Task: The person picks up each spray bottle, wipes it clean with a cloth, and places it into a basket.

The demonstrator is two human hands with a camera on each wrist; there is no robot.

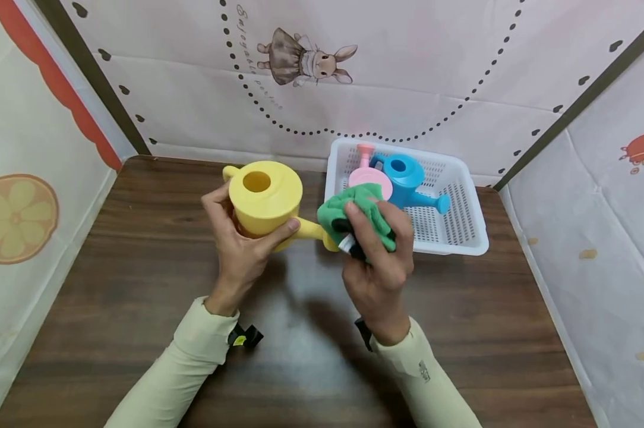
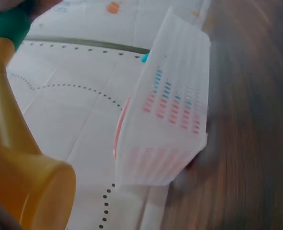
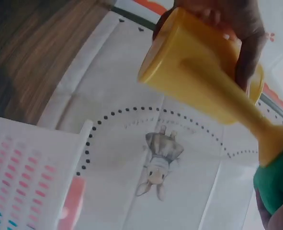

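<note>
A yellow toy watering can [image 1: 265, 199] is held above the table by my left hand [image 1: 239, 255], with the thumb along its side near the spout. Its spout points right, toward my right hand [image 1: 381, 273]. That hand grips a bunched green cloth [image 1: 367, 208] with a black part and a white tag. In the right wrist view the green cloth [image 3: 277, 182] covers the end of the spout [image 3: 227, 96]. The left wrist view also shows the cloth [image 2: 9, 26] at the spout's tip, while most of my left hand is out of that frame.
A white perforated basket [image 1: 452, 235] stands at the back right of the brown wooden table [image 1: 140, 285]. Inside lie a pink watering can [image 1: 372, 176] and a blue watering can [image 1: 404, 178]. Printed fabric walls [image 1: 407, 71] enclose the back and both sides.
</note>
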